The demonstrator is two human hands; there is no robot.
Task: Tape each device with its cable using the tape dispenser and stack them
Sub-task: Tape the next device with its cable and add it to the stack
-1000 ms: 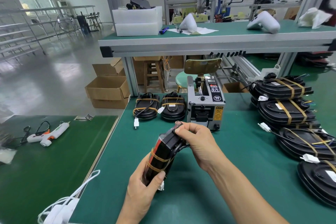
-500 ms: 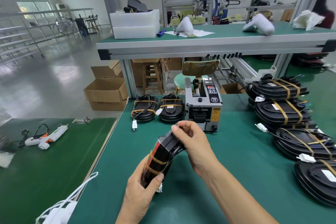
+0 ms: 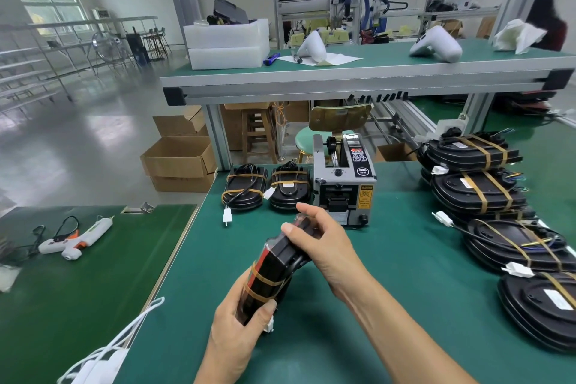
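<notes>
A left hand (image 3: 240, 326) grips the lower end of a black device (image 3: 274, 271), already banded with tape, tilted above the green surface (image 3: 358, 290); the right hand (image 3: 324, 238) curls its fingers over the top end. Beyond stand the tape dispenser (image 3: 344, 184) and two taped devices (image 3: 268, 187) (more stacked at right).
</notes>
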